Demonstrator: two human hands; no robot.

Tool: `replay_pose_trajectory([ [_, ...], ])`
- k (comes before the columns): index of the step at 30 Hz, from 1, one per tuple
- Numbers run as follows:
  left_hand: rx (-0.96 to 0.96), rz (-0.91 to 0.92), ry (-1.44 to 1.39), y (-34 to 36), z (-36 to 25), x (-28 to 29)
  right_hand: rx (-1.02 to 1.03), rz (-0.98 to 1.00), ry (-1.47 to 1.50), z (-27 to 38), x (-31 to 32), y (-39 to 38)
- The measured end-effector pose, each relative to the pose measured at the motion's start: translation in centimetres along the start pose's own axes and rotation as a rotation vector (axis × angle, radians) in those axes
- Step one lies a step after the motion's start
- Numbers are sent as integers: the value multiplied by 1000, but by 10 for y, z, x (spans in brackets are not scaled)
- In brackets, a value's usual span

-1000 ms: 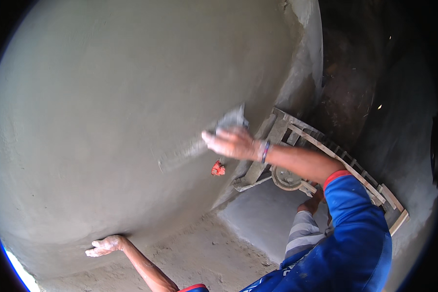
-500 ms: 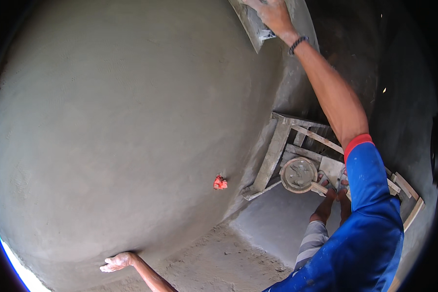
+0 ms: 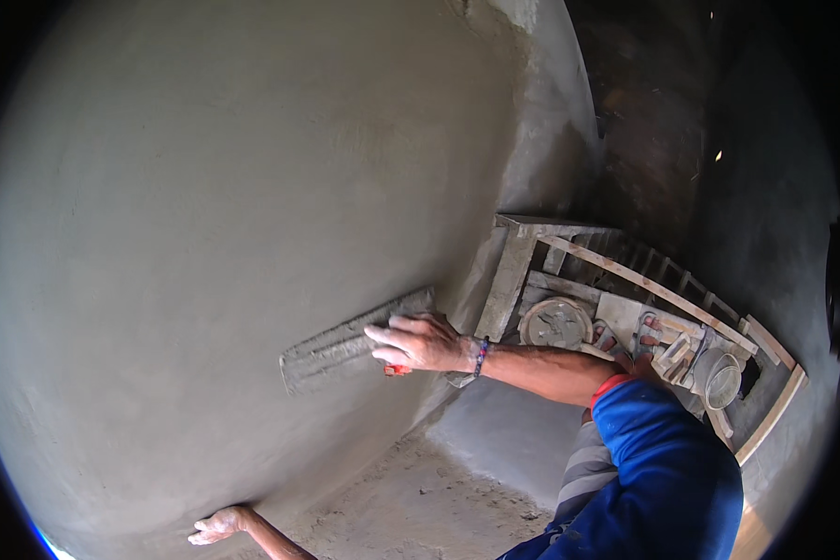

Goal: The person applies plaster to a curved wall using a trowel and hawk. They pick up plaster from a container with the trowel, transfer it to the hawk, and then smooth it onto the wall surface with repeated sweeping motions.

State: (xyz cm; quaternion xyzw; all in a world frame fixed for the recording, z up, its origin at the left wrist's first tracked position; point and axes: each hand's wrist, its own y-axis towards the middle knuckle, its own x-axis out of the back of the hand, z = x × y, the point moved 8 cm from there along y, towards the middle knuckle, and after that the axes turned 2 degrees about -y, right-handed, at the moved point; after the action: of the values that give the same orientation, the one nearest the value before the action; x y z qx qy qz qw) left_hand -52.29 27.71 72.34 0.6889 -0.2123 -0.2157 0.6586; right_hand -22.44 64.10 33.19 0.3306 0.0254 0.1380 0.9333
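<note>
My right hand (image 3: pixel 425 343) is closed round the handle of a long rectangular plastering trowel (image 3: pixel 331 350). The blade, smeared with grey plaster, lies slanted against the damp plastered wall (image 3: pixel 205 215); the handle itself is mostly covered by my fingers. At the wall's lower left, my left hand (image 3: pixel 218 525) rests with fingers stretched out and holds nothing. A small red-orange piece (image 3: pixel 397 371) shows on the wall just below my right hand, partly hidden by it.
Below right, a wooden platform (image 3: pixel 513 280) with rails carries a round tub of grey mix (image 3: pixel 556 325), and my feet are on its boards. A bucket (image 3: pixel 721 381) stands farther right beside wood pieces. A rough mortar-strewn ledge (image 3: pixel 420 495) runs along the wall's foot.
My right hand has brought the trowel from the top of the wall down to its middle, near the red-orange piece. My left hand has barely moved. The view has shifted slightly.
</note>
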Motion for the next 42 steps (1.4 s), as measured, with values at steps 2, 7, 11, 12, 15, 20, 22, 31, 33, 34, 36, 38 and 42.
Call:
replay_pose_trajectory([
  [2, -19, 12, 61, -7, -16, 3, -128, -85, 101, -18, 12, -30],
  [7, -115, -26, 162, -11, -21, 2, -1180, -747, 925, -206, 46, -120],
  [11, -294, -76, 181, 6, 8, -2, -1330, -866, 1213, -294, 24, -113],
  [12, -291, -85, 184, 2, 6, -2, -1339, -900, 1176, -298, 22, -110],
  [15, 22, -58, -42, -12, -22, 5, -1289, -887, 1105, -276, 26, -95],
  [20, -76, -70, -89, -2, -3, 8, -882, -654, 831, -167, 77, 30],
  [22, -96, -67, -70, -4, -7, 7, -589, -632, 546, -102, 95, 85],
  [31, -245, -131, 78, -12, -13, -4, 121, 68, 84, 89, -41, 45],
  [33, -302, -164, 147, -3, 2, -4, 123, 83, 195, 79, -25, 17],
  [34, -300, -165, 149, -6, 6, -8, 21, -18, 233, 54, -3, 11],
  [36, -298, -153, 162, -5, 10, -7, -393, -337, 340, -31, 42, -11],
  [38, -300, -142, 172, -3, 9, -4, -1024, -653, 804, -144, 67, -54],
  [42, -293, -123, 172, 0, 2, -6, -1311, -979, 1291, -330, 91, -101],
])
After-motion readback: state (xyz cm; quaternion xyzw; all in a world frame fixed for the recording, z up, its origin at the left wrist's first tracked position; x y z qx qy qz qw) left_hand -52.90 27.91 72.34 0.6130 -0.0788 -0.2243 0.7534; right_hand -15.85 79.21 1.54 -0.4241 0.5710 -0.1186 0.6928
